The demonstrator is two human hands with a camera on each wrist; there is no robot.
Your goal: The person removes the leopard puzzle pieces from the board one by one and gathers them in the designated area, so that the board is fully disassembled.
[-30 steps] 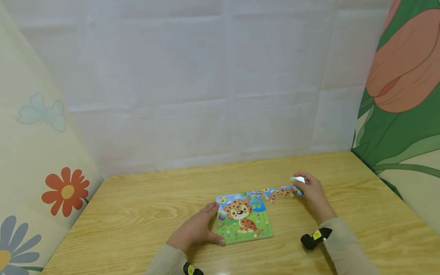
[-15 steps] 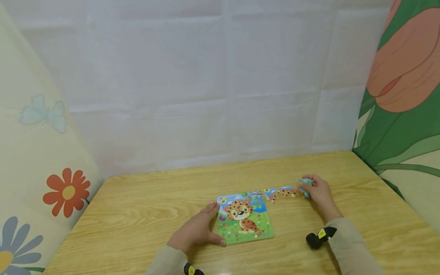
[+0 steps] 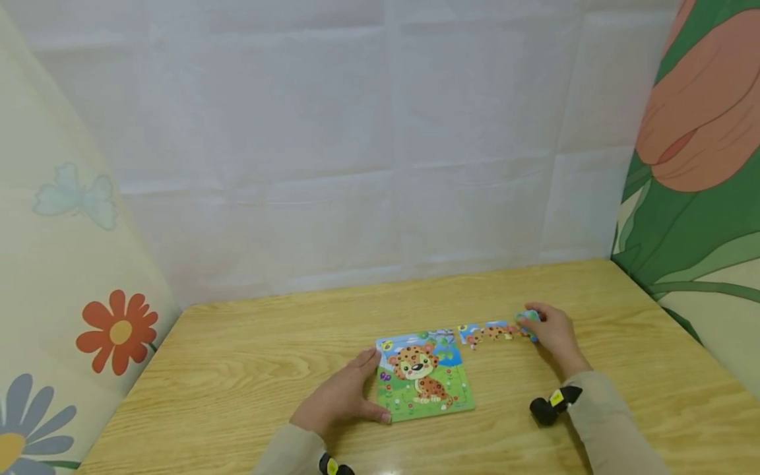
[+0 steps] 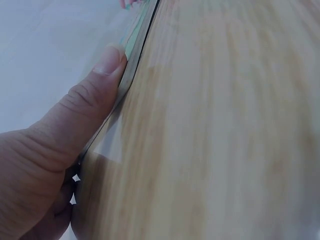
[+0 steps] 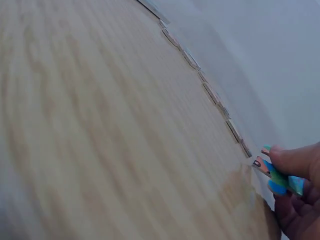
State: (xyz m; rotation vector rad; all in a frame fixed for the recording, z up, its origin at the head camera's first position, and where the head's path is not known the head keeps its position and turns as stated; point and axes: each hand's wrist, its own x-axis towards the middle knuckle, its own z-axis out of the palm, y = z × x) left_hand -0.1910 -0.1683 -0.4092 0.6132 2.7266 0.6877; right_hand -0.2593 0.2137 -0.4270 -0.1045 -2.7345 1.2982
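Observation:
A square picture puzzle board [image 3: 427,379] with a spotted leopard cub lies flat on the table. My left hand [image 3: 341,398] holds its left side, thumb at the near corner and fingers along the upper left edge. In the left wrist view the thumb [image 4: 87,105] presses the board's edge. To the board's right, a strip of joined puzzle pieces [image 3: 489,333] with leopard spots and blue sky lies on the table. My right hand [image 3: 557,335] pinches a blue-green puzzle piece [image 5: 280,177] at the strip's right end; whether they interlock, I cannot tell.
The wood-grain table [image 3: 255,356] spreads out around the board and strip. A white cloth [image 3: 297,165] hangs behind it. Flower-printed panels stand at the left [image 3: 113,264] and right [image 3: 700,231].
My right hand has shifted slightly right with the puzzle piece, which has gone from tilted and glinting to lower and flatter at the strip's end. The left hand stays on the board.

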